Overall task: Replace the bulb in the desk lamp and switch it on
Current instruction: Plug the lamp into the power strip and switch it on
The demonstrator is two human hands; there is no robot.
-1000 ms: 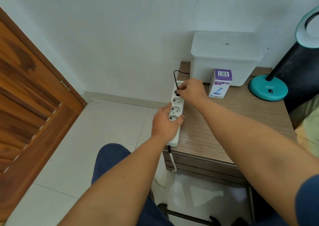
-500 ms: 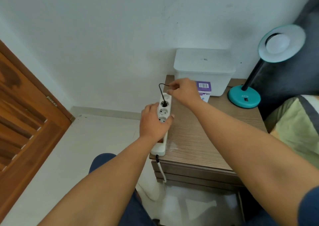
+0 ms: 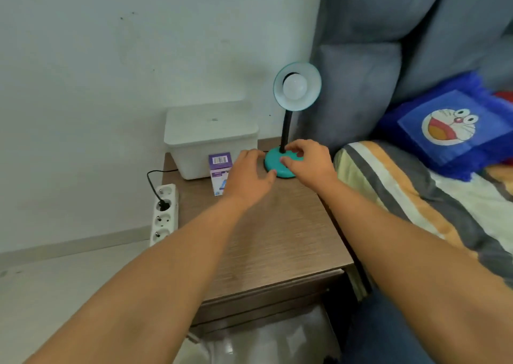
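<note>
The teal desk lamp stands at the back of the bedside table, its round base (image 3: pixel 280 166) under my hands and its shade (image 3: pixel 311 97) turned toward me. A white bulb (image 3: pixel 294 86) sits in the shade and is dark. My right hand (image 3: pixel 308 163) rests on top of the base, fingers spread, thumb and forefinger near the black stem (image 3: pixel 286 127). My left hand (image 3: pixel 249 174) lies against the base's left edge, with the thumb touching it. The lamp's black plug (image 3: pixel 163 204) sits in the white power strip (image 3: pixel 163 224).
A purple and white bulb box (image 3: pixel 218 166) stands left of my left hand, in front of a white lidded container (image 3: pixel 211 136). The wooden table top (image 3: pixel 272 241) extends toward me. A bed with a striped blanket (image 3: pixel 416 197) and a blue cushion (image 3: pixel 449 124) lies to the right.
Both hands left the power strip and plug and moved right to the lamp base. The view swung right, and the plug stays in the strip.
</note>
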